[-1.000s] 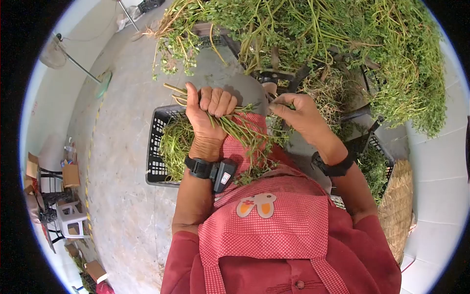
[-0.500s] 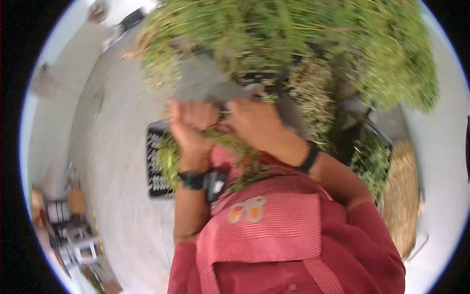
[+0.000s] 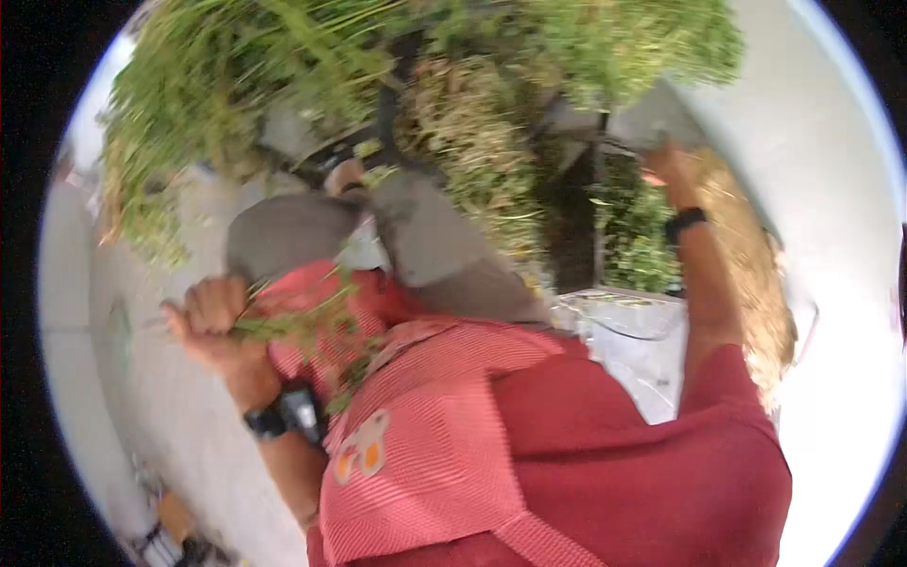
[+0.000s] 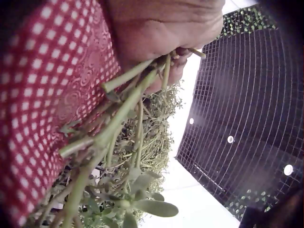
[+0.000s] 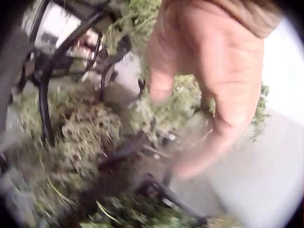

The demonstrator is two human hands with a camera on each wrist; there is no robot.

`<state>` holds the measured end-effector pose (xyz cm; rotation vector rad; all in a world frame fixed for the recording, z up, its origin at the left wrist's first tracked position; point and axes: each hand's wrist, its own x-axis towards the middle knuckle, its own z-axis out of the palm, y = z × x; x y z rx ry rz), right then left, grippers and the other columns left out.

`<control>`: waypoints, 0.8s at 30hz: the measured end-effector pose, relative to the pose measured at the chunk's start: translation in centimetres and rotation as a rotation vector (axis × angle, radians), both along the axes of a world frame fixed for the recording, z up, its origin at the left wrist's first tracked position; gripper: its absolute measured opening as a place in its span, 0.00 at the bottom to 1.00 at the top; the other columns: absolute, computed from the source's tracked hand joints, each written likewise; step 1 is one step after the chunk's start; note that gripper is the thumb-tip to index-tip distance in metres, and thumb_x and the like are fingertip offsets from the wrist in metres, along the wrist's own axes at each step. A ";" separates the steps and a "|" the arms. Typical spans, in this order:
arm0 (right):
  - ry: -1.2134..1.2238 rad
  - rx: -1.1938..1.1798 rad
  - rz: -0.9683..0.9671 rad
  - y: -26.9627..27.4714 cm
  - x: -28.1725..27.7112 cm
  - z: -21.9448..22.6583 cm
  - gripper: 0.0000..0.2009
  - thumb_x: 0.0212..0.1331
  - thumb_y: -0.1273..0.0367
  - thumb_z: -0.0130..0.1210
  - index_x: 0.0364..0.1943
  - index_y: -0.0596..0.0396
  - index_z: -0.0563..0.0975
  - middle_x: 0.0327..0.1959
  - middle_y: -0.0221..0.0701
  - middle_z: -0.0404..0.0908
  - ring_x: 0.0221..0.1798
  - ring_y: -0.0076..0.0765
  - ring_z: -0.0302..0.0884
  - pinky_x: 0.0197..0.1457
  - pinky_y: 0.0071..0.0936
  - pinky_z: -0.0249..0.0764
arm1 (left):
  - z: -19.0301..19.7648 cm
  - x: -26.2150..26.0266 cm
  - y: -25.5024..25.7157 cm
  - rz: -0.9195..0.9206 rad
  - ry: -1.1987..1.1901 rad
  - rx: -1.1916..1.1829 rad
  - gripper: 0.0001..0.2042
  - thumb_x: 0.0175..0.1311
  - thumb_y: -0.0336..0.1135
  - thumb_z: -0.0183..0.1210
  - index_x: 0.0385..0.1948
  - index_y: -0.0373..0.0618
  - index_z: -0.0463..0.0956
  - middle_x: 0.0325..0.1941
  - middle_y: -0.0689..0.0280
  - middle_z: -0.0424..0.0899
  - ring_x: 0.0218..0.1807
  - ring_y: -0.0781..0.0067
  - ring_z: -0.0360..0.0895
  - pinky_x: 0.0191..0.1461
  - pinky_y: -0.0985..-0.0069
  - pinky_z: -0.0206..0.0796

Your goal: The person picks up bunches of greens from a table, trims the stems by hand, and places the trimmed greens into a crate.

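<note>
In the head view my left hand (image 3: 213, 326) is at the lower left, gripping a bunch of purslane (image 3: 293, 323) that trails across the red checked apron (image 3: 416, 425). The left wrist view shows the thick cut stems (image 4: 121, 114) coming out of the curled fingers, with small rounded leaves below. My right hand (image 3: 673, 170) is stretched far out to the right, above the crate of greens (image 3: 633, 241). Up close in the right wrist view, the right hand (image 5: 213, 76) has its thumb and fingers apart, with nothing visible between them; the fingertips are blurred.
A large heap of green plants (image 3: 236, 85) spreads across the top, on a dark-framed support. Paler, drier plant matter (image 3: 482, 151) lies on the floor beneath. A woven straw mat (image 3: 751, 283) stands along the white wall at right. White sheeting (image 3: 624, 340) lies beside the person.
My right hand has left the bunch by the left hand and swung out to the far right. The left hand keeps its grip on the bunch. The head view has turned right.
</note>
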<state>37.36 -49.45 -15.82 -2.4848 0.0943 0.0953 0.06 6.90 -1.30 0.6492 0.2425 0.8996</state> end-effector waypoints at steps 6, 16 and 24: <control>-0.266 0.159 0.157 3.0 -0.7 1.8 0.18 0.55 0.70 0.52 0.52 0.52 0.72 0.41 0.41 0.80 0.32 0.33 0.78 0.37 0.26 0.76 | -0.8 -0.3 1.1 -0.424 -0.371 0.006 0.26 0.67 0.54 0.43 0.08 0.54 0.52 0.10 0.75 0.50 0.14 0.80 0.47 0.23 0.78 0.42; -0.252 0.418 1.221 38.2 -26.1 17.8 0.14 0.50 0.60 0.58 0.30 0.57 0.80 0.25 0.41 0.79 0.28 0.43 0.78 0.33 0.34 0.73 | -0.8 -0.3 1.0 -0.360 -0.318 0.006 0.27 0.68 0.54 0.42 0.07 0.54 0.53 0.09 0.75 0.52 0.13 0.80 0.49 0.22 0.78 0.43; -0.213 0.536 1.236 41.8 -27.3 13.8 0.12 0.45 0.61 0.58 0.23 0.56 0.80 0.21 0.40 0.76 0.28 0.49 0.75 0.34 0.42 0.71 | -0.8 -0.7 0.9 -0.328 -0.310 -0.060 0.27 0.68 0.55 0.41 0.08 0.52 0.55 0.09 0.74 0.52 0.13 0.80 0.47 0.21 0.79 0.43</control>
